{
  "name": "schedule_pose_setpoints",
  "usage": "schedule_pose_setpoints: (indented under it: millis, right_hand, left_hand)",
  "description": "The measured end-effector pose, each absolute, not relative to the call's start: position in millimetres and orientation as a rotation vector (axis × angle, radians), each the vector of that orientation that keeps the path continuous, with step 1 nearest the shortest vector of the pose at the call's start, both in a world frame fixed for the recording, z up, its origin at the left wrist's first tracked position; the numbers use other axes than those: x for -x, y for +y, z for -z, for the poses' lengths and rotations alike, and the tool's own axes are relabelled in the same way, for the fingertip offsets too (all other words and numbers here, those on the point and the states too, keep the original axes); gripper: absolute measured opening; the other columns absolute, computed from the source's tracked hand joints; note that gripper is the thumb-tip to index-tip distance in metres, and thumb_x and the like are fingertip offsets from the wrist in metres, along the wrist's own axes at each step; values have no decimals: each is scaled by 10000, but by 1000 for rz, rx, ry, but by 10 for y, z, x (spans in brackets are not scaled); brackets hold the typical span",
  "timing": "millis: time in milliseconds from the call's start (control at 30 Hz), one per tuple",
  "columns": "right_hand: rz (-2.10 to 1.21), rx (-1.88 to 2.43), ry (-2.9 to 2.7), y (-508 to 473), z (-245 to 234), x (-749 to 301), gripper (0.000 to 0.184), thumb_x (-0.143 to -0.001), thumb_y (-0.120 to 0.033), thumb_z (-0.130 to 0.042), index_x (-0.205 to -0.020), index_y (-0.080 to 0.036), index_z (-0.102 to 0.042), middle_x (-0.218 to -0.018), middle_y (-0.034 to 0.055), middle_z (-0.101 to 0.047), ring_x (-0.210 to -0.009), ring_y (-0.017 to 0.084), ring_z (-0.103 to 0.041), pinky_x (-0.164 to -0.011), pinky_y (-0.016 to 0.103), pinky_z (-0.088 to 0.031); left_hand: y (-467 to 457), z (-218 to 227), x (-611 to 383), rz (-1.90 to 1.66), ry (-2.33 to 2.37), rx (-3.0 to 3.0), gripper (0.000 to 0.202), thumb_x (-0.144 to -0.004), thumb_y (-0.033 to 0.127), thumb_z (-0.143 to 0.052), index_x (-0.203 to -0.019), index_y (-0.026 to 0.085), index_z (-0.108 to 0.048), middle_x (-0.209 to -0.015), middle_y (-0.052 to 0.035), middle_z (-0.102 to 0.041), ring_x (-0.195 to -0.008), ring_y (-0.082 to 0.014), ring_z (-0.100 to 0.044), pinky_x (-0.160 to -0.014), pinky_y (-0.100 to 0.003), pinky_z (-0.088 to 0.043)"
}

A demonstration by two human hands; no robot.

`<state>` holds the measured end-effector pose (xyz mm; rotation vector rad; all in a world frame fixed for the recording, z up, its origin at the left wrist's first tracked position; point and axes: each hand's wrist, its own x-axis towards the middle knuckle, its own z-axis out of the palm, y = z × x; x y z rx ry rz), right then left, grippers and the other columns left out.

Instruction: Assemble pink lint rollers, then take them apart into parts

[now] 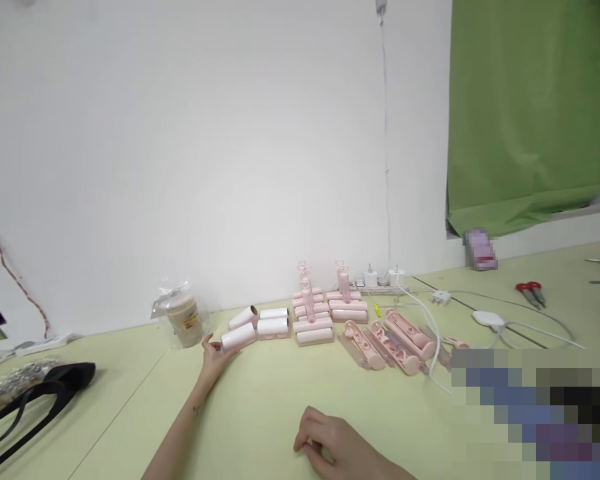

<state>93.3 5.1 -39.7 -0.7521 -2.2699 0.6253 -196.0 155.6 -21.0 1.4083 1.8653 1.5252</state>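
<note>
My left hand [216, 353] reaches to the near-left white paper roll [237, 338], with its fingers apart beside the roll's left end; whether they touch it I cannot tell. More white rolls [273, 327] lie close by, one showing a brown cardboard core. To their right stand several pink lint rollers [314, 331] with upright handles. Pink half-shell lint roller cases [363, 345] lie farther right, their hollow insides showing. Nearer to me, my right hand [333, 440] rests over the table, fingers curled in, with nothing visible in it.
A bagged tub [184, 323] stands left of the rolls. A black strap [65, 387] lies at the left edge. A power strip [380, 290], white cable [433, 320], red-handled scissors [531, 293] and a phone [481, 250] are at the right. The white wall [230, 167] rises behind.
</note>
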Motion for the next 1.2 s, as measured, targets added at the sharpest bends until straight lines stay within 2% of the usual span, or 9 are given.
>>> schedule_pose_setpoints:
  millis: [100,233,333,433,533,700,833,1067,1200]
  right_hand:
    - [-648,769,-2241,34,338,-966,295,-707,-22,-403,-873,-200,-569,-850,13,-555,-678,97,-547,-626,185,-420]
    - [-769,726,-2057,63,242,-1012,241,-765,-78,-411,-898,-212,-560,-885,32,-532,-790,136,-537,-730,255,-420]
    - [-981,772,-1746,132,184,-1044,196,-781,-206,-504,-968,-229,-554,-1027,63,-505,-981,192,-486,-835,323,-382]
    - [-1396,868,-1282,189,141,-1053,346,-744,-368,-581,-1066,-259,-517,-1166,65,-473,-1107,220,-425,-874,345,-361]
    - [-1826,795,-841,208,111,-1048,460,-738,-493,-547,-1129,-263,-471,-1155,67,-509,-1044,217,-493,-827,357,-397]
    - [-2144,609,-575,246,111,-1123,537,-725,-623,-459,-999,-170,-551,-814,51,-624,-750,190,-583,-681,311,-439]
    - [-2181,501,-402,296,102,-1211,604,-702,-655,-456,-1013,-145,-542,-788,60,-625,-759,193,-584,-706,317,-444]
    - [-2164,472,-115,276,11,-1196,433,-695,-493,-592,-984,-178,-522,-835,64,-631,-786,200,-599,-740,358,-471]
    - [-2133,459,-9,318,-6,-1245,402,-718,-448,-584,-1000,-170,-519,-802,67,-606,-732,175,-601,-650,303,-498]
  left_hand:
    - [1518,229,1945,-1456,1893,-1433,753,-275,454,-721,-897,121,-458,-976,-156,-538,-1031,-394,-457,-866,-487,-361]
    - [1253,163,1884,-1379,1856,-1490,696,-477,605,-572,-959,123,-434,-1008,-140,-530,-958,-295,-530,-806,-396,-427]
    - [974,3,1705,-1236,1790,-1597,692,-611,634,-439,-1052,102,-407,-1050,-142,-520,-931,-238,-544,-783,-327,-443]
    - [800,-220,1351,-921,1619,-1752,579,-670,621,-399,-931,120,-526,-888,-86,-593,-821,-207,-573,-668,-278,-471]
    - [797,-438,871,-553,1470,-1856,504,-630,624,-488,-687,136,-598,-637,-34,-590,-619,-178,-569,-554,-262,-450]
    - [971,-756,126,-110,1442,-1959,466,-460,596,-652,-421,147,-536,-401,-23,-487,-436,-177,-494,-473,-300,-397]
    - [1058,-978,-151,19,1491,-1968,436,-431,564,-679,-463,152,-543,-450,-49,-516,-468,-212,-510,-483,-342,-413]
    - [1135,-1196,123,-73,1473,-1844,501,-457,626,-635,-552,137,-591,-466,-49,-519,-457,-205,-513,-467,-347,-436]
    - [1079,-1016,486,-430,1334,-1827,557,-630,634,-496,-820,125,-618,-741,-87,-613,-696,-216,-589,-618,-310,-477]
